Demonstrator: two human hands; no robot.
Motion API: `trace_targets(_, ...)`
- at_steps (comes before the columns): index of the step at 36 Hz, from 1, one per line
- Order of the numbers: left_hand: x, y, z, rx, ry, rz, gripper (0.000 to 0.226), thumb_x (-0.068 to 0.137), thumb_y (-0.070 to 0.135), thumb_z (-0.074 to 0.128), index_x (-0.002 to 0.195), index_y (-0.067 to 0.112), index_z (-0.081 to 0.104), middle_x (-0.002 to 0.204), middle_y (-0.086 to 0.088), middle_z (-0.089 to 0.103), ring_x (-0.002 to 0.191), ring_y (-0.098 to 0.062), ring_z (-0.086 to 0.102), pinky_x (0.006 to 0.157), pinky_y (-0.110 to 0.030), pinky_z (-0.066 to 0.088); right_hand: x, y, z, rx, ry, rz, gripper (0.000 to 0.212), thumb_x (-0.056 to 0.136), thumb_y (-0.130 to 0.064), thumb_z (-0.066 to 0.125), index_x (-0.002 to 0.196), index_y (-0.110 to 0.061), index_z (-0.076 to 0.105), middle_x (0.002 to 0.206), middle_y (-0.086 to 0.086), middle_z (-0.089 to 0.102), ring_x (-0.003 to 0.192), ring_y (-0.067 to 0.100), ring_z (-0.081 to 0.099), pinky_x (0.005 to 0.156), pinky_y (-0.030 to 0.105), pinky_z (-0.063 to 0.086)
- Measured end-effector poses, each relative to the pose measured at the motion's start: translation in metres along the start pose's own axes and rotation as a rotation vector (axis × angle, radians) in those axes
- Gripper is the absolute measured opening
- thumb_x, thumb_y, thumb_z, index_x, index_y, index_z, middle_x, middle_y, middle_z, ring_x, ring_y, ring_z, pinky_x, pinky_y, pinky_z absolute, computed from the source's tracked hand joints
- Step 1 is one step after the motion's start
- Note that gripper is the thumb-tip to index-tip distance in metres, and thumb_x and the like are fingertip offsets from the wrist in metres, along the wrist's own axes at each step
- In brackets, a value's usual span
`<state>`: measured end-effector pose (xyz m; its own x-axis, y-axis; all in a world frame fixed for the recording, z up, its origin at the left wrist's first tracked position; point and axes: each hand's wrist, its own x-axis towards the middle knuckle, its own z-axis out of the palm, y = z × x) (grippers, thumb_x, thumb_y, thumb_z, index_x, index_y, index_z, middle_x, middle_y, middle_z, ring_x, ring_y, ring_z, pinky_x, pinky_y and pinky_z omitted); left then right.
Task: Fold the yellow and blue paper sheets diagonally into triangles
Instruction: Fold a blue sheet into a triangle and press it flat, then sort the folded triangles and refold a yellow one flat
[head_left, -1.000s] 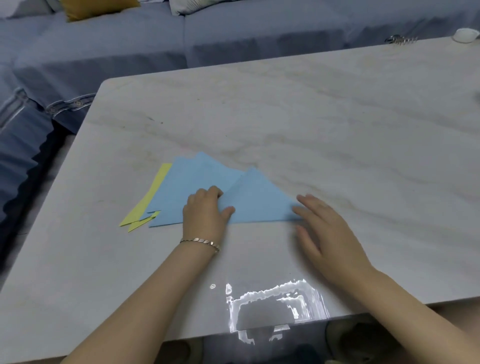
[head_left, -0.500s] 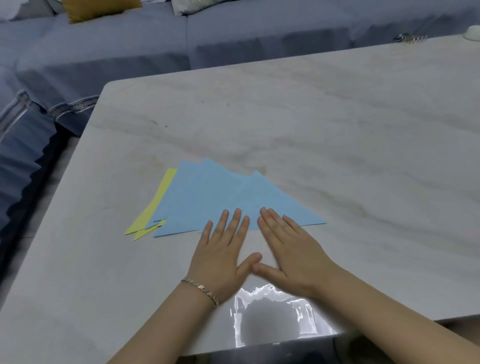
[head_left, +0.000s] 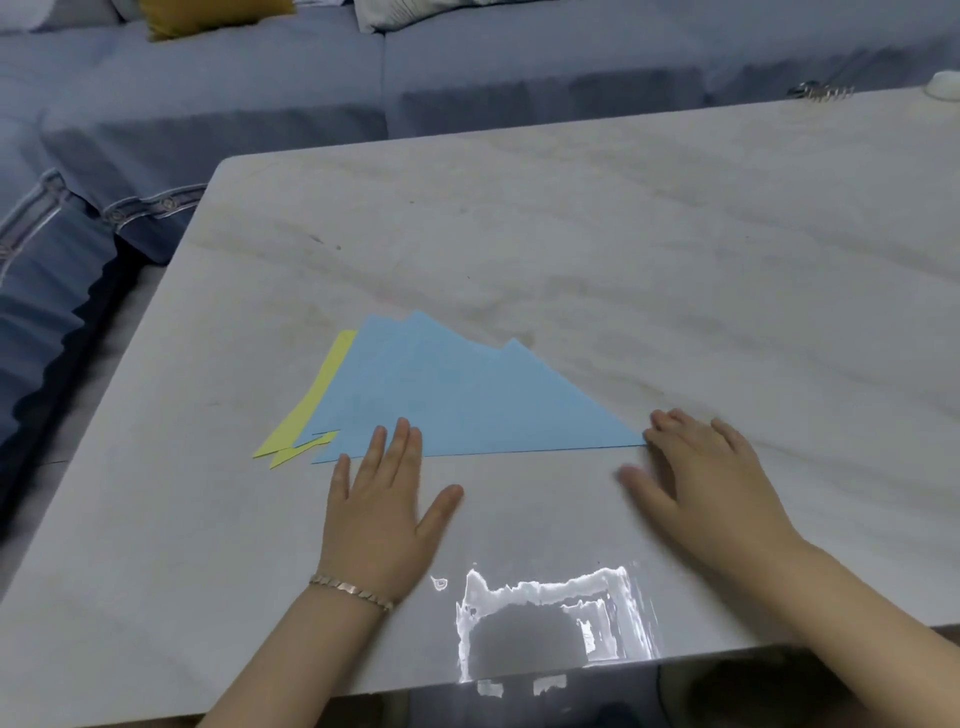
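Marble-look tabletop (head_left: 597, 249), pale w/ faint veins, fills most of the view; blue sofa (head_left: 467, 67) runs along its far side, w/ a mustard cushion (head_left: 208, 13) far beyond the left hand. Bright glare patch (head_left: 550, 618) on the near table edge, between the two forearms.

Blue paper (head_left: 457, 395) lies flat just ahead of both hands, folded to a triangle shape w/ its long straight edge toward the person. Far edges look stepped, so more than one blue layer is stacked there; exact count can't be told. Yellow paper (head_left: 317, 405) sits under the blue, only a narrow strip and two pointed tips showing, ahead and outboard of the left hand.

Left hand (head_left: 379, 514): open, flat, palm down, fingers spread, holding nothing. Its fingertips (head_left: 400, 431) overlap the near edge of the blue paper; thumb and palm rest on bare table. Thin bracelet (head_left: 353, 590) on that wrist.

Right hand (head_left: 696, 483): also open, palm down, nothing held, slightly blurred. Fingertips touch or sit right at the blue triangle's corner nearest it; can't tell which.

Small metal thing (head_left: 821, 92) and white round item (head_left: 945, 85) far beyond the right hand, at the table's far edge; too small to ID.
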<state>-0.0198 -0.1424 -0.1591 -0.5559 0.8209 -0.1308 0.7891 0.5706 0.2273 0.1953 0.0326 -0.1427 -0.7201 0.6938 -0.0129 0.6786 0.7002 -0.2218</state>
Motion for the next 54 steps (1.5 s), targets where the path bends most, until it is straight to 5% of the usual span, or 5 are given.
trace_targets(7, 0.025, -0.002, -0.016, -0.296, 0.266, -0.137, 0.025, 0.083, 0.027, 0.054, 0.096, 0.011, 0.068, 0.125, -0.008, 0.055, 0.117, -0.028, 0.047, 0.095, -0.036, 0.034, 0.073, -0.056, -0.008, 0.208, -0.135, 0.221, 0.081, 0.07, -0.053, 0.067, 0.133, -0.016, 0.033, 0.127, 0.01, 0.043, 0.12, 0.029, 0.036, 0.097, 0.038, 0.032)
trace_targets(19, 0.04, -0.017, -0.033, -0.231, 0.165, -0.296, 0.069, 0.074, 0.034, 0.07, 0.133, 0.016, 0.04, 0.129, -0.011, 0.051, 0.12, -0.033, 0.041, 0.097, -0.042, 0.035, 0.061, -0.031, 0.001, 0.611, 0.033, 0.243, 0.015, 0.078, -0.024, 0.067, 0.071, -0.017, 0.056, 0.074, -0.001, 0.056, 0.072, 0.016, 0.05, 0.056, 0.025, 0.032)
trace_targets(33, 0.031, -0.01, -0.031, -0.093, 0.331, -0.19, 0.056, 0.071, 0.013, 0.075, 0.122, 0.005, 0.054, 0.105, -0.021, 0.057, 0.097, -0.039, 0.052, 0.08, -0.044, 0.041, 0.055, 0.065, -0.025, 0.414, 0.332, 0.708, 0.045, 0.087, -0.021, 0.052, 0.127, -0.005, 0.043, 0.12, 0.02, 0.055, 0.113, 0.037, 0.046, 0.092, 0.042, 0.037)
trace_targets(45, 0.033, 0.048, -0.043, -0.788, 0.42, -0.006, 0.026, 0.083, 0.0, 0.058, 0.103, 0.016, 0.064, 0.084, 0.015, 0.053, 0.073, -0.003, 0.053, 0.068, 0.0, 0.037, 0.038, -0.009, -0.008, 0.405, 0.36, 0.057, 0.03, 0.084, -0.014, 0.045, 0.11, -0.005, 0.058, 0.122, 0.016, 0.05, 0.118, 0.025, 0.037, 0.099, 0.021, 0.022)
trace_targets(54, 0.047, 0.053, -0.003, -0.279, 0.28, 0.2, 0.031, 0.078, 0.004, 0.048, 0.104, -0.001, 0.064, 0.116, -0.028, 0.059, 0.104, -0.043, 0.059, 0.089, -0.045, 0.047, 0.025, -0.044, 0.024, 0.205, 0.042, -0.304, 0.065, 0.094, -0.049, 0.011, 0.137, -0.007, 0.036, 0.147, 0.01, 0.032, 0.137, 0.024, 0.021, 0.11, 0.043, 0.012)
